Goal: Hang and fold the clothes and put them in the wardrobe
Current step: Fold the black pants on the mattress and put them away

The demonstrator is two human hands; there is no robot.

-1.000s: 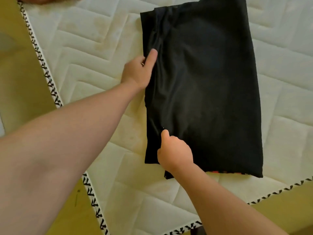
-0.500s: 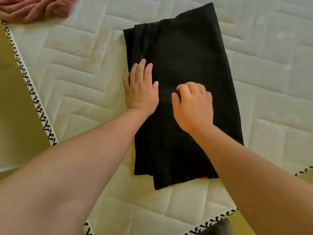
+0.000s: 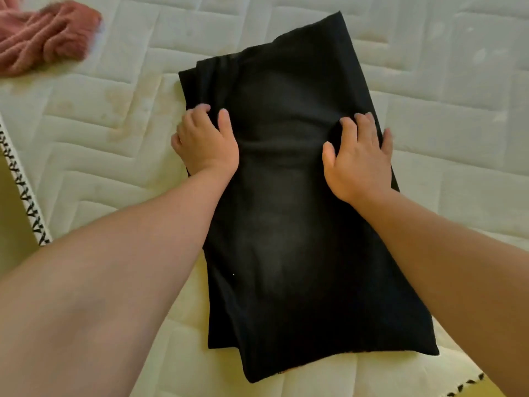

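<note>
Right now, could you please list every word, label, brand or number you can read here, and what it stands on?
There is no readable text in this view.
The black garment shows no label or print; an orange sliver under its near edge is too small to make out.
The mattress trim carries a repeating black pattern, not letters.
The pink cloth is blurred, with nothing legible.

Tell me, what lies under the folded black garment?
The black garment lies on the white quilted mattress, which shows all around it. At its near edge a thin reddish strip seems to peek out; what it belongs to is covered by the cloth.
</note>
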